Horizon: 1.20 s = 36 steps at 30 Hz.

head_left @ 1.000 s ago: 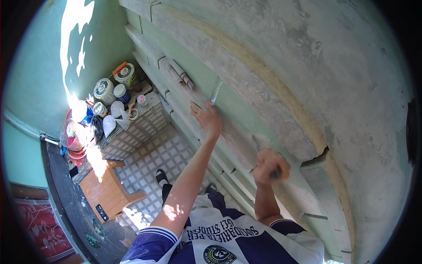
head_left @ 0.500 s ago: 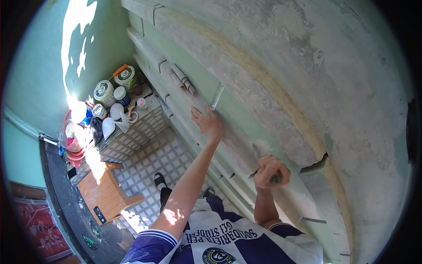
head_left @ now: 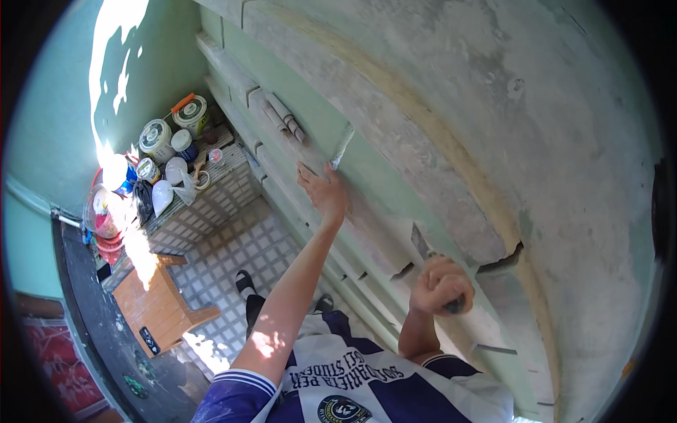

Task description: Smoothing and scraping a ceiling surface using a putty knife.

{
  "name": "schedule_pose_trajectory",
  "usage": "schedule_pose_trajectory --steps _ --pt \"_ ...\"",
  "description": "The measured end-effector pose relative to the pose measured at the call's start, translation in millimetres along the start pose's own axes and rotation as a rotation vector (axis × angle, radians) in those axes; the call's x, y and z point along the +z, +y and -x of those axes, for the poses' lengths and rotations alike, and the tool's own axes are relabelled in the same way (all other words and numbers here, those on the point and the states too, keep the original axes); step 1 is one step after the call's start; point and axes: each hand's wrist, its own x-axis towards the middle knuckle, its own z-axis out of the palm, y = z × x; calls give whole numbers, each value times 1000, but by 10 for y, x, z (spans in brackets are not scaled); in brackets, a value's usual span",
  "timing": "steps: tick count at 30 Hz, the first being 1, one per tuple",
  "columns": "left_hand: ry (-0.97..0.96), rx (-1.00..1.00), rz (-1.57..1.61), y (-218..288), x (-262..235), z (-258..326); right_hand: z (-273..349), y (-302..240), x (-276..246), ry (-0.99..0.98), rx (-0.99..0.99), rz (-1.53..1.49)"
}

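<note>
One scraper (head_left: 420, 241): held in the right hand (head_left: 443, 285), with the tapered blade aimed up and to the left, over the pale green panel (head_left: 384, 199); touching or just clear of the surface, impossible to tell from this angle.
Right-hand fingers: curled firmly into a fist around the handle (head_left: 456, 305), with its dark end protruding on the near side.
Left hand (head_left: 324, 196): resting at the grey ledge (head_left: 374, 234), well apart from the scraper and farther from the body than the right hand.
Left-hand fingers: extended and slightly spread, with the thumb set apart; holding anything or not, impossible to tell.
White patch (head_left: 342, 146): streaked along the green panel, just beside the left thumb.
Rolled grey sheets (head_left: 285, 116): lying side by side on the ledge, beyond the left hand.
Tiled counter (head_left: 211, 202): placed in the left-hand corner, crowded with lidded pails (head_left: 155, 134) and plastic bags (head_left: 163, 196).
Wooden stool (head_left: 151, 304): standing near the counter, with a small black object (head_left: 149, 340) on top.
</note>
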Motion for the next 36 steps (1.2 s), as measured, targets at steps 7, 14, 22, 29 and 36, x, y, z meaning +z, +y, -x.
schedule_pose_trajectory --steps 7,14,22,29,36 --pt "-8 -9 3 58 -34 35 98 149 -110 -158 86 35" --pt "-13 -26 -6 122 -22 26 144 139 -51 -20 70 -46" --pt "-5 -7 -10 44 7 41 74 117 -44 -85 116 40" --pt "-28 -53 1 112 -46 6 52 117 -6 -117 102 92" --pt "-10 -52 -1 119 -26 33 82 209 74 -124 165 167"
